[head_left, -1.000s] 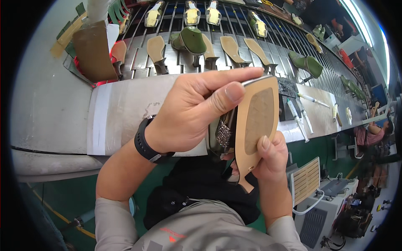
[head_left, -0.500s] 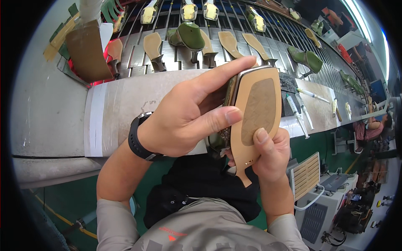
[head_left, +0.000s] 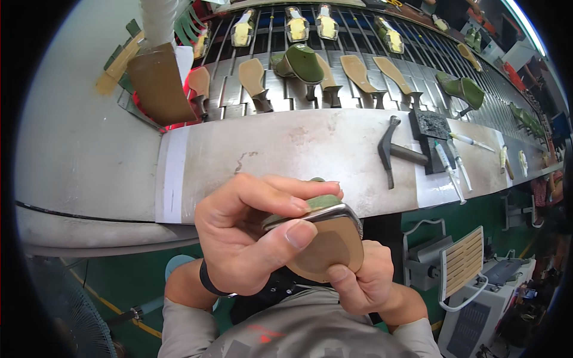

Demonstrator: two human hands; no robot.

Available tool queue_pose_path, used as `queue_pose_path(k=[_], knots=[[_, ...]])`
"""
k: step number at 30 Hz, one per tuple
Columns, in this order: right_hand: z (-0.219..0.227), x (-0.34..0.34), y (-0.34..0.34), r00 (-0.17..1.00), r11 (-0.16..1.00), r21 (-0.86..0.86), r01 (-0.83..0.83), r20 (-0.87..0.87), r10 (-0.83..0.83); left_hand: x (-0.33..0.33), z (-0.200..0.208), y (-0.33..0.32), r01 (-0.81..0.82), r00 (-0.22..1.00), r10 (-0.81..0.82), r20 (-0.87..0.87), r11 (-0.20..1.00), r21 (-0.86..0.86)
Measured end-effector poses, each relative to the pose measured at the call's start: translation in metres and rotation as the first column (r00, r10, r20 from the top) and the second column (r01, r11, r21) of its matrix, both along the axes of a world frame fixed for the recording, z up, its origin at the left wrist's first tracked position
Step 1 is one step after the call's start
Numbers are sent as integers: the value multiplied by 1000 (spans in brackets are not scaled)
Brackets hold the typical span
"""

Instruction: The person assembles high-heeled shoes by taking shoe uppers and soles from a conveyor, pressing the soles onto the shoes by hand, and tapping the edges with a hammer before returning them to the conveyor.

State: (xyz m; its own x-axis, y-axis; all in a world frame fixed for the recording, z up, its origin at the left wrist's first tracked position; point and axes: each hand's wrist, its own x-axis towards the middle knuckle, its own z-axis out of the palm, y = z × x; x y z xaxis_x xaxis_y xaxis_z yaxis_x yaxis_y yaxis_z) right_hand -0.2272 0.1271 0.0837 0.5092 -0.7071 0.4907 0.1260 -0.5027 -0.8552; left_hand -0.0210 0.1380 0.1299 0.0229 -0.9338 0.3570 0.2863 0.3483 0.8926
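Observation:
Both hands hold a shoe (head_left: 329, 246) low in front of me, its square toe up and its tan sole partly facing me. A strip of green upper and a dark, shiny rim show along the toe edge. My left hand (head_left: 236, 241) is closed on the toe, thumb on the sole side and fingertips over the green upper. My right hand (head_left: 365, 280) grips the shoe from the right, its thumb pressed on the sole. The heel end is hidden below the toe. On the bench beyond lies a hammer (head_left: 387, 152) with a dark handle.
A black block (head_left: 431, 125) and syringes (head_left: 451, 173) lie on the white bench (head_left: 298, 140) to the right. Behind it, a metal conveyor (head_left: 227, 89) carries tan soles (head_left: 357, 71) with heels and a green shoe (head_left: 301, 64). A brown panel (head_left: 158, 89) stands at left.
The shoe has come down toward my body and tipped, so its toe edge shows and the sole looks foreshortened. My left fingers have curled over the toe. The hammer is now uncovered.

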Motion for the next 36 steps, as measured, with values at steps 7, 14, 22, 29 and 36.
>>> queue_pose_path(k=[7,14,22,29,36], knots=[[14,12,0,991,998,-20,-65,-119,62,9,12,7,-136,973,129,193,990,22],[11,14,-10,993,1000,10,-3,-117,4,20,16,1,-237,830,245,501,968,-81],[7,21,-15,998,998,61,-16,-56,20,29,8,-6,-285,761,317,567,947,-147],[6,23,-21,997,998,53,23,-68,-19,22,4,-15,-305,823,349,449,937,-169],[9,15,-33,969,996,-93,-6,-247,-17,38,4,-41,-331,886,284,367,941,73]])
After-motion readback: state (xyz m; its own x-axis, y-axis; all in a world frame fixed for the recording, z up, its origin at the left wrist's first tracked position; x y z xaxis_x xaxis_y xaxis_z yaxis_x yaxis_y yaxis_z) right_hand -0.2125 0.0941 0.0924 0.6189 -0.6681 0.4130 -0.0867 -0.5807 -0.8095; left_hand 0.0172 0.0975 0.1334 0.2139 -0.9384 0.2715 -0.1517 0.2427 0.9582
